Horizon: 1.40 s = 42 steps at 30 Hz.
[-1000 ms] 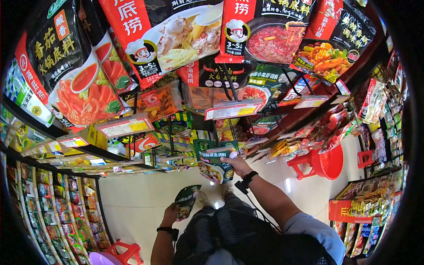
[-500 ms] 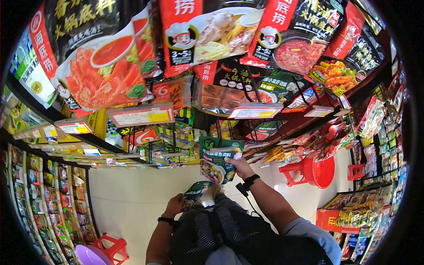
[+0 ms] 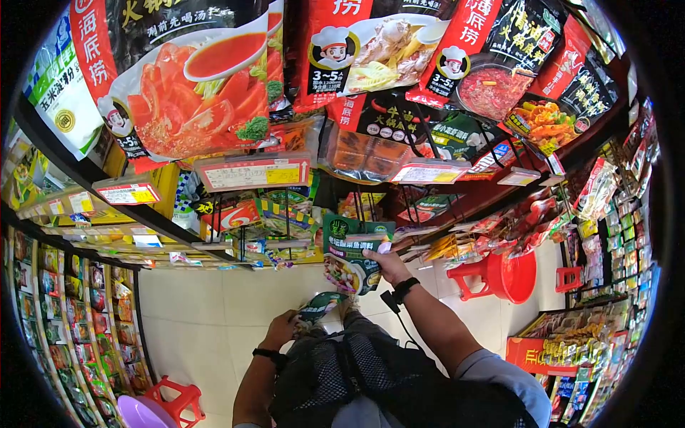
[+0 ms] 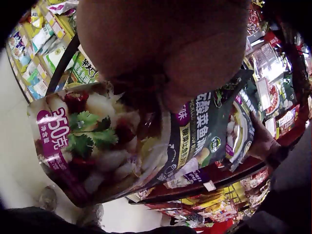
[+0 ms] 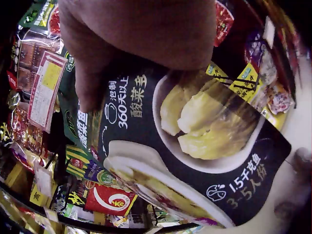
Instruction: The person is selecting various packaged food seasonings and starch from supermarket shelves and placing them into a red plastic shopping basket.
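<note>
In the head view my right hand (image 3: 389, 267) pinches a dark green pouch of pickled-cabbage fish seasoning (image 3: 342, 250) by its right side, held upright before the lower hooks. The right wrist view shows its printed bowl of yellow pickled cabbage (image 5: 209, 122), with my thumb (image 5: 90, 92) over the pouch's edge. Lower and to the left, my left hand (image 3: 281, 329) grips a second green seasoning pouch (image 3: 321, 305), tilted. Up close in the left wrist view, this pouch (image 4: 102, 141) has a 350-gram label and green herb leaves; the curled fingers hide part of it.
Large red and black hot pot seasoning packs (image 3: 193, 85) hang ahead, above price tags (image 3: 253, 173). A red basin (image 3: 515, 277) on a stool stands at right. Another red stool (image 3: 175, 401) and a purple basin (image 3: 143, 414) are at lower left. Packed shelves (image 3: 71, 307) line the left.
My left hand has brought its pouch up and rightward, closer to the other one. The right hand keeps its grip. The head view has shifted, with the hanging packs now farther right.
</note>
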Each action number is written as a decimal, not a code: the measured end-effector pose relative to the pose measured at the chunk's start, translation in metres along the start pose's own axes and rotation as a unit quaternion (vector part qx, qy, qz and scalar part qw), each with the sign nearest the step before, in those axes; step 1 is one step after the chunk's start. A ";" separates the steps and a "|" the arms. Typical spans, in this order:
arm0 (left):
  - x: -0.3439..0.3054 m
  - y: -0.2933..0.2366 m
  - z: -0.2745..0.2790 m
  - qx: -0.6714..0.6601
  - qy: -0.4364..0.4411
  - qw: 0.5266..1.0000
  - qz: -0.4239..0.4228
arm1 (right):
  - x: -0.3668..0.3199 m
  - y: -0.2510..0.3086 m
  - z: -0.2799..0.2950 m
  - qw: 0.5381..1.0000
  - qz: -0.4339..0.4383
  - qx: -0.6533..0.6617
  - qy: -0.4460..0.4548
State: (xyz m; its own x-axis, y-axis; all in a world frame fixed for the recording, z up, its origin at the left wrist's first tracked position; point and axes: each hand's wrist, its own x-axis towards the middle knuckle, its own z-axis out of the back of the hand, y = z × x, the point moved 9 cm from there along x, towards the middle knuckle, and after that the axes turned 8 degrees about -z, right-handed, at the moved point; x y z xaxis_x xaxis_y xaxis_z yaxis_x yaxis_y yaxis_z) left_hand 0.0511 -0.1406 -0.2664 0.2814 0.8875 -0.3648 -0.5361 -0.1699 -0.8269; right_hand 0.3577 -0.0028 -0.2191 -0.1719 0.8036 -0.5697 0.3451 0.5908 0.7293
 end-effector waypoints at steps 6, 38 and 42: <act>0.008 0.011 -0.006 0.028 -0.018 0.995 -0.091 | 0.001 -0.009 0.005 1.000 0.007 0.030 -0.004; -0.041 0.051 -0.049 0.090 0.027 0.996 -0.013 | 0.147 0.069 0.023 0.991 0.012 -0.057 -0.118; -0.063 0.048 -0.048 0.083 0.026 0.996 -0.004 | 0.167 0.065 0.038 0.968 0.174 0.017 -0.180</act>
State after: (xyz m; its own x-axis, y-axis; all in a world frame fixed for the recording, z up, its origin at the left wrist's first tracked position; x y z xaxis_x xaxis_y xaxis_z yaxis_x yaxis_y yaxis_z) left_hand 0.0454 -0.2250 -0.3039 0.3242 0.8647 -0.3837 -0.6563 -0.0866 -0.7496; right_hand 0.3863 0.1669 -0.2813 0.2911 0.8733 -0.3906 0.3546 0.2807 0.8919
